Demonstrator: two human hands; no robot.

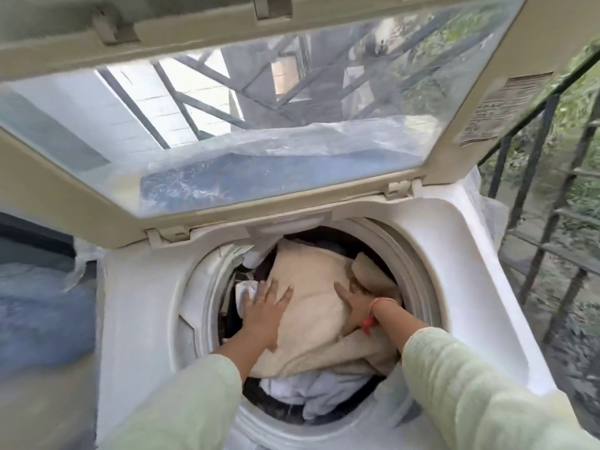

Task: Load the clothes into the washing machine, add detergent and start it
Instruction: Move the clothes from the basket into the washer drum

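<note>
A white top-loading washing machine (454, 254) stands with its glass lid (227, 102) raised upright at the back. Its round drum is filled with clothes: a large cream towel (311, 287) lies on top, a pale blue-white garment (324, 391) shows at the near side, a small white cloth (243, 295) at the left. My left hand (263, 310) lies flat, fingers spread, on the towel's left part. My right hand (357, 306), with a red band at the wrist, presses on the towel's right part, its fingers partly sunk into a fold.
A dark metal railing (552, 206) with greenery behind it runs along the right of the machine. A blue-grey covered surface (39, 306) lies to the left. Thin plastic wrap (487, 203) hangs around the machine's back corners.
</note>
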